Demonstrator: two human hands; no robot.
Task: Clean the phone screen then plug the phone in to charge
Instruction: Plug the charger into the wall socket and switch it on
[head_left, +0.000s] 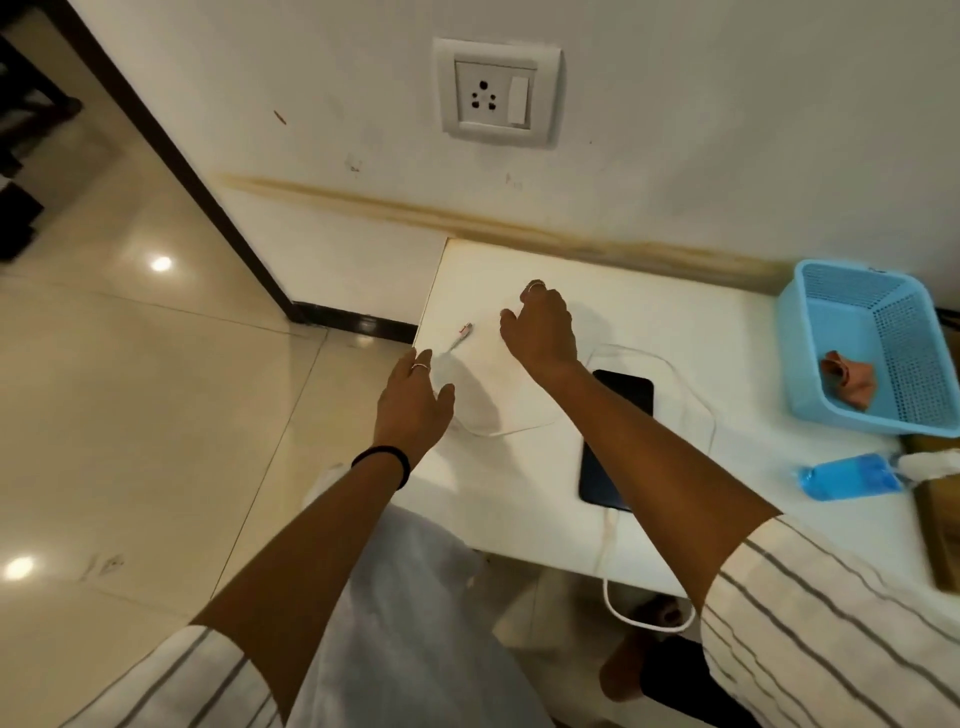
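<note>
left hand (413, 397) fingers straight, empty | right hand (543, 327) loosely curled, apparently empty | phone (618, 441) lay cabled on table (701, 322)

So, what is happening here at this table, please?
A person reaches both hands over the white table. The left hand hovers, fingers straight, near the loose plug end of the white charging cable. The right hand hangs above the table, holding nothing. The dark flat phone lies screen up, partly under the right forearm. A crumpled pinkish cloth sits in the light blue plastic basket. Nothing is plugged into the white wall socket.
</note>
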